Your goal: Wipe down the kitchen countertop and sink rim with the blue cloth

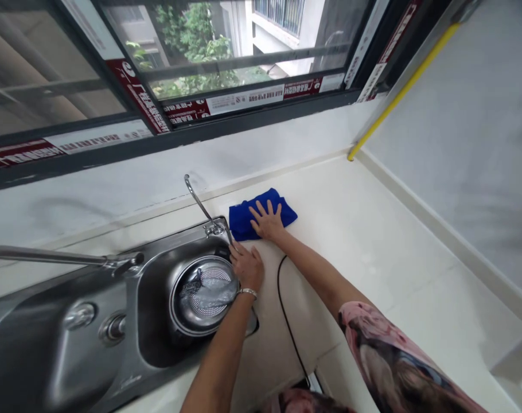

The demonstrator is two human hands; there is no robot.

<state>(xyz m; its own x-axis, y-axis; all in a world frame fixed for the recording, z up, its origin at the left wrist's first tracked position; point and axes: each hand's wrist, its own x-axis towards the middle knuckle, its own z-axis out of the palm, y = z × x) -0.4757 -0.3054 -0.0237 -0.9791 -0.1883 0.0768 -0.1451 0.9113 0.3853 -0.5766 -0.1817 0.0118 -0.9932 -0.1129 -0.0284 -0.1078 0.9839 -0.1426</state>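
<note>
1. Step in hand: I am pressing a bright blue, folded fabric cloth (pixel 241 221) against the glossy cream-white countertop (pixel 373 246); I am judging this to be a wiping step.
2. Location: the cloth is lying just beside the rear right corner of the two-basin stainless-steel sink (pixel 132 312), my landmark.
3. Next move: in my judgement, any further stroke is calling for even palm pressure and for clearance from the slim, curved chrome tap (pixel 198 201) standing at that sink corner.
4. Right hand (pixel 267 222): it is spreading wide, palm down on the cloth, fingers fanning out; the forearm is slanting in from well right of the sink.
5. Left hand (pixel 247 267): it is lying at the sink's right rim, fingers close together and slightly bending; whether it is gripping anything, I cannot tell.
6. Surroundings: a thin black cable (pixel 290 324) is running along the countertop, right of the sink, passing below my right forearm.
</note>
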